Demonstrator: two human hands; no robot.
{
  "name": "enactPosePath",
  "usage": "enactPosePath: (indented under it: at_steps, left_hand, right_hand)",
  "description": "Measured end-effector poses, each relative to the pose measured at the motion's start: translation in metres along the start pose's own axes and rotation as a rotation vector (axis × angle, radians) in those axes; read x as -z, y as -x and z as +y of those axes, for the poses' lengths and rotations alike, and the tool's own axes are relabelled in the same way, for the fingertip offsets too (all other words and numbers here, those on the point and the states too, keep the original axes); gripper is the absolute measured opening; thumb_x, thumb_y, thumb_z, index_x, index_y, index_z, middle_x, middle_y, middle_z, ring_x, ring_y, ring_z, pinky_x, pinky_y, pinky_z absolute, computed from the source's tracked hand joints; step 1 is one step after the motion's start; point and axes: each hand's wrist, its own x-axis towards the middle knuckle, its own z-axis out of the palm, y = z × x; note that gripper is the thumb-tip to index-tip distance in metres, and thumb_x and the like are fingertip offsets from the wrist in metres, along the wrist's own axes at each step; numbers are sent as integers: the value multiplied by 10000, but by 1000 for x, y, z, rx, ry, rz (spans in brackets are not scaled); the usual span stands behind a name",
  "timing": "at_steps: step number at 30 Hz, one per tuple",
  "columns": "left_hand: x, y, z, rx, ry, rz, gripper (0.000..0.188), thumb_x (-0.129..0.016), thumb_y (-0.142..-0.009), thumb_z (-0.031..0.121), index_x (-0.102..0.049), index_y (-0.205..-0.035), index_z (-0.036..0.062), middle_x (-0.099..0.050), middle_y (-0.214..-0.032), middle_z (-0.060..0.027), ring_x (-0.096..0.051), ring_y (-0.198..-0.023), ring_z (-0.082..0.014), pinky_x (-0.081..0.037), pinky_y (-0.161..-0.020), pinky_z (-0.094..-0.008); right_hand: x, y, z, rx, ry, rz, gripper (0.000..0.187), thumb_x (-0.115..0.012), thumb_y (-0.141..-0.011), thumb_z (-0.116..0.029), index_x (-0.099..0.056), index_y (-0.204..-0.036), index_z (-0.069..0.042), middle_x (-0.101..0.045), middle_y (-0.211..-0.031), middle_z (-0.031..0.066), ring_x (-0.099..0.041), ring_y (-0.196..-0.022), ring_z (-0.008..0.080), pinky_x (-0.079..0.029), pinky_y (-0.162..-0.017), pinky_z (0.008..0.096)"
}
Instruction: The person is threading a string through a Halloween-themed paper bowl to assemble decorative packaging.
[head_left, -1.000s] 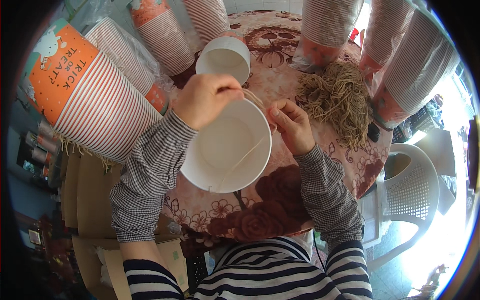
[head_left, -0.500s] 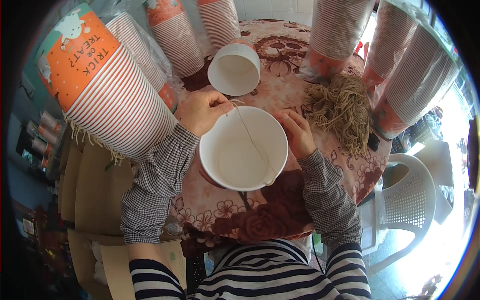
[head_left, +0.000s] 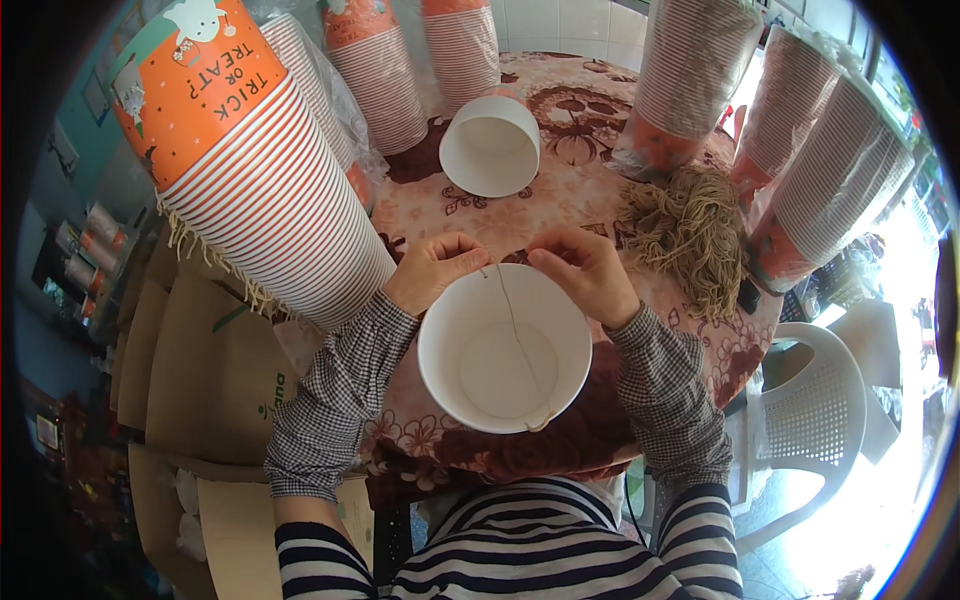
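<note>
A white paper bucket (head_left: 470, 375) stands mouth up before me, its inside showing. A thin beige cord (head_left: 517, 330) runs across its mouth from a knot at the near right rim to the far rim. At the far left rim my left hand (head_left: 440, 272) is closed in a pinch on the cord, where a short bit shows at the fingertips. My right hand (head_left: 592, 272) is just above the far right rim, thumb and forefinger pinched together, seemingly on the cord's end; the fingers partly hide it.
Tall stacks of orange-and-white paper buckets (head_left: 275, 200) lean at the left; wrapped stacks (head_left: 835, 180) stand at the right. A single white bucket (head_left: 490, 155) lies tilted behind. A heap of beige cords (head_left: 690, 240) rests on the flowered tablecloth (head_left: 590, 215). Cardboard boxes (head_left: 200, 360) and a white chair (head_left: 815, 400) flank the table.
My right hand has moved from the bucket's right side up and left to the far rim, close to the left hand. The bucket appears lower in view, with the left hand still at its rim.
</note>
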Motion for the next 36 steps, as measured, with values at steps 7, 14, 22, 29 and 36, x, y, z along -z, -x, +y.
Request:
enactPosePath:
  at_steps: [7,14,22,29,36]
  left_hand:
    - [-3,-3,-11,-58,466,-9,128,-570,-961,152,-598,-999,33,-651,-907,-48,-629,-809,-111,-526,-757,-242]
    - [-3,-4,-16,-179,394,74,139,-598,-946,139,-614,-1047,44,-648,-903,-34,-630,-834,-120,-524,-806,-259]
    - [2,-2,-21,-140,429,72,140,-619,-935,155,-646,-1018,46,-646,-847,-18,-630,-766,-98,-540,-721,-239]
    - [-1,-3,-24,-75,561,72,183,-626,-931,199,-652,-1035,50,-641,-779,-36,-638,-697,-119,-543,-634,-251]
    - [-2,-3,-20,-51,684,118,184,-601,-946,214,-648,-1036,60,-649,-791,-55,-642,-696,-151,-558,-649,-291]
  right_hand:
    - [-17,-6,-44,36,385,-68,145,-674,-850,-131,-668,-940,-17,-656,-791,68,-603,-688,133,-499,-669,278]
    - [-29,-20,-33,-11,513,-137,202,-677,-817,-216,-673,-909,-36,-667,-850,135,-661,-770,280,-519,-705,371]
    - [-25,-41,-16,-124,-5,-133,173,-641,-875,-154,-638,-919,13,-647,-731,68,-636,-661,152,-510,-613,280]
    - [-11,-43,-22,-341,-264,-178,117,-590,-940,-133,-605,-970,-21,-592,-743,0,-568,-603,69,-479,-576,217]
    - [-11,-34,-27,-326,-273,-134,143,-586,-948,-155,-587,-1005,-23,-559,-760,1,-572,-598,80,-487,-567,223]
